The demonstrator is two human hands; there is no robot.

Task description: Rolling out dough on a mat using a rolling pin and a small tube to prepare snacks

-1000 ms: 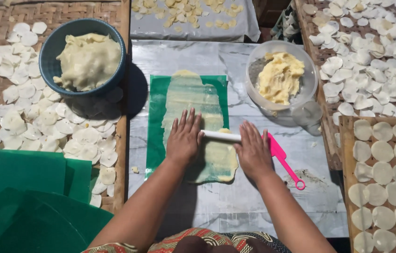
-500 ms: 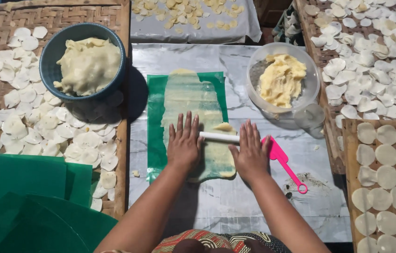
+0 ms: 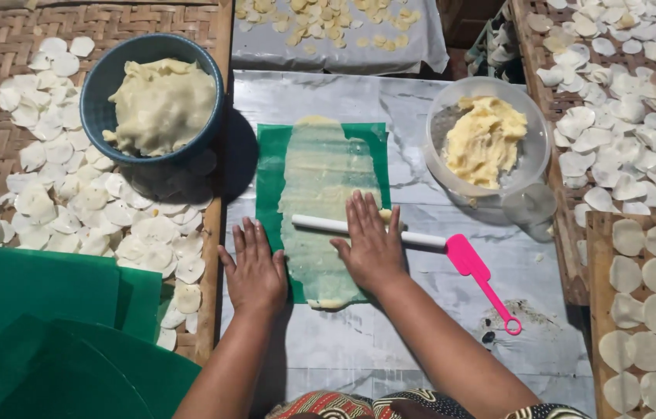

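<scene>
A thin sheet of pale dough lies rolled out on a green plastic sheet in the middle of the grey work surface. A white rolling pin lies across the dough. My right hand rests flat on the pin, fingers spread. My left hand lies flat on the surface at the green sheet's left edge, off the pin, holding nothing.
A blue bowl of dough stands at the upper left, a clear tub of yellow dough at the upper right. A pink spatula lies right of the pin. Woven trays of round white discs flank both sides. Green sheets are stacked lower left.
My left hand has come off the rolling pin and moved left onto the surface. My right hand has slid left along the pin, which now sits a little nearer me.
</scene>
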